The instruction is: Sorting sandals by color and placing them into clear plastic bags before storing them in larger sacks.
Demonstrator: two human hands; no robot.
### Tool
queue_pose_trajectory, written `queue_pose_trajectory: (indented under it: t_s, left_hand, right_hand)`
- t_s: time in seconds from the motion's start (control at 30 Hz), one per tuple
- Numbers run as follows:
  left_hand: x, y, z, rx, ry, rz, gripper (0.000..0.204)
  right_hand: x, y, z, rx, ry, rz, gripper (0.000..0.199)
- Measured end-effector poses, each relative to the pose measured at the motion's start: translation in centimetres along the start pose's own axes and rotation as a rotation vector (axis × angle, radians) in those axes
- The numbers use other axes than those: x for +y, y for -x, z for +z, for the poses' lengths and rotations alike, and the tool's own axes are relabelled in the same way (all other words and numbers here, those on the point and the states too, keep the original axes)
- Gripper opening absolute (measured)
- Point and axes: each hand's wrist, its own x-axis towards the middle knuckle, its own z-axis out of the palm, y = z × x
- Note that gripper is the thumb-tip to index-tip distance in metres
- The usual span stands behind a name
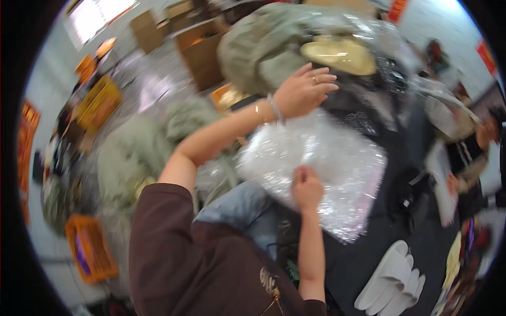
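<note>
A pile of shiny clear plastic bags (342, 158) lies on the dark table in front of me. My left hand (308, 90) is raised over the far edge of the pile, fingers stretched out and holding nothing. Over the near part of the pile, my right hand (308, 187) is closed, its fingers pinched on the plastic; motion blur softens the fingertips. Beyond my left hand, a pale yellow sole-shaped piece (340, 55) rests on plastic wrapping. At the lower right, several light grey slide slippers (392, 279) lie close together on the table.
Large grey-green sacks (263, 45) bulge at the far side and another sack (132, 158) lies to my left. An orange crate (92, 250), a yellow crate (98, 102) and cardboard boxes (197, 58) stand on the floor. Another person (469, 152) is at the right edge.
</note>
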Motion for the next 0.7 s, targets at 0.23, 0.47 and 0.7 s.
queue_pose_trajectory:
  t_s: [0.23, 0.47, 0.7]
  left_hand:
    - [10.2, 37.4, -4.2, 0.195, 0.118, -1.198, 0.038]
    - [9.2, 60.4, -2.7, -0.256, 0.070, -2.008, 0.057]
    - [2.9, 76.7, 4.5, -0.563, 0.789, -2.625, 0.085]
  right_hand:
    - [0.0, -0.4, 1.3, 0.144, -0.054, -0.139, 0.021]
    - [0.0, 0.1, 2.2, 0.109, -0.009, -0.178, 0.022]
    - [-0.7, -0.7, 2.9, 0.076, -0.008, -0.067, 0.023]
